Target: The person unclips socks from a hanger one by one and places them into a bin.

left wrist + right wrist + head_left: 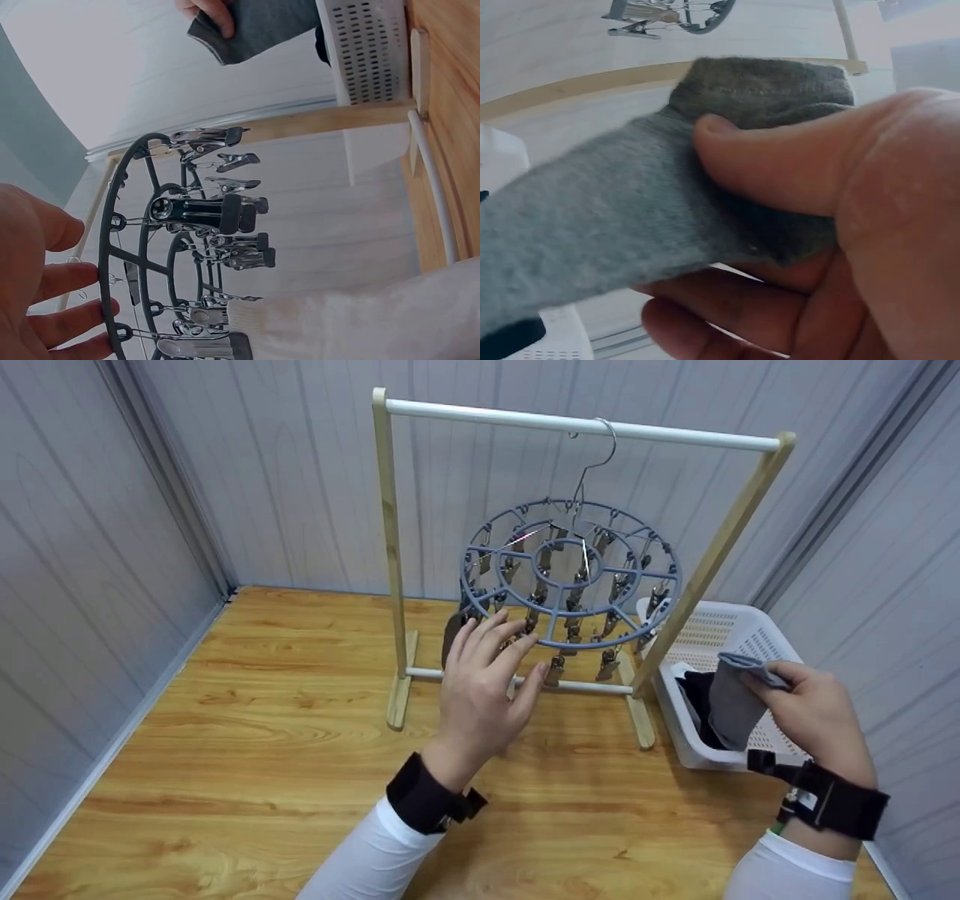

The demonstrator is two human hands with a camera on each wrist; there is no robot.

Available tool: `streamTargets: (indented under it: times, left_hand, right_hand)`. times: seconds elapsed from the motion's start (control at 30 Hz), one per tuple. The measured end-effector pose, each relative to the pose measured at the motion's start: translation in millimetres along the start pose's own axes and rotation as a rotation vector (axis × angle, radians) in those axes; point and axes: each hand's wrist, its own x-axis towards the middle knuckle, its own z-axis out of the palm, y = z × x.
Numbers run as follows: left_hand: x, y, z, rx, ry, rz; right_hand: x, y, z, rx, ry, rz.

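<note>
A grey sock [735,701] is pinched by its cuff in my right hand [817,709], above the white basket [720,761]. The right wrist view shows the thumb pressed on the sock [607,202] near its folded cuff. My left hand [484,690], fingers spread, is at the near left rim of a round blue-grey clip hanger [555,641]. In the left wrist view its fingertips overlap the hanger rim [109,277]. Metal clips [195,214] dangle from the rings. A white ribbed sock [360,319] hangs from clips there, and a dark sock [452,637] hangs at the hanger's left.
The hanger hooks over the white top bar [510,416] of a wooden-sided rack [390,532] on the wood-grain table [247,780]. Black and white cloth items [697,694] lie in the basket beside the rack's right foot [637,724]. Panelled walls [300,472] enclose the table.
</note>
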Motion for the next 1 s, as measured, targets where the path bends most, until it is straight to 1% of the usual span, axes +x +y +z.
streamTargets:
  times: [0.1,0.2,0.27,0.43,0.5,0.6,0.7,0.73,0.8,0.83,0.93,1.0]
  left_hand:
    - [0.4,0.3,-0.1,-0.003,0.003,-0.001]
    - [0.3,0.4,0.1,-0.002,0.001,-0.005]
    - [-0.2,0.4,0.3,-0.003,-0.006,-0.007]
    - [-0.9,0.2,0.8,0.002,-0.013,-0.005]
    - [-1.1,0.3,0.8,0.007,-0.015,-0.006]
    - [-1.0,-1.0,0.1,-0.004,-0.021,-0.009]
    - [-0.8,-2.3,-0.9,-0.019,-0.027,-0.009]
    - [-0.8,-2.8,-1.3,-0.025,-0.029,-0.009]
    - [-0.7,-3.7,-2.0,-0.035,-0.031,-0.008]
    - [-0.6,-3.6,-2.3,-0.035,-0.032,-0.007]
    - [-0.4,-3.4,-2.6,-0.036,-0.034,0.001]
    - [-0.3,-3.3,-2.6,-0.038,-0.036,0.004]
  right_hand:
    - [5,4,6,0.015,-0.048,0.004]
    - [11,10,15,0.021,-0.069,0.033]
    - [15,14,21,0.012,-0.064,0.056]
    - [24,24,35,-0.025,-0.014,0.13]
    - [27,27,40,-0.018,0.0,0.163]
    - [27,29,41,0.019,0.012,0.237]
    - [26,27,38,0.069,0.016,0.313]
    - [25,25,36,0.067,0.014,0.325]
    - [22,21,31,0.049,0.008,0.327]
    - [21,19,30,0.035,0.002,0.315]
    - [17,11,26,-0.011,-0.026,0.252]
    - [15,5,25,-0.025,-0.068,0.204]
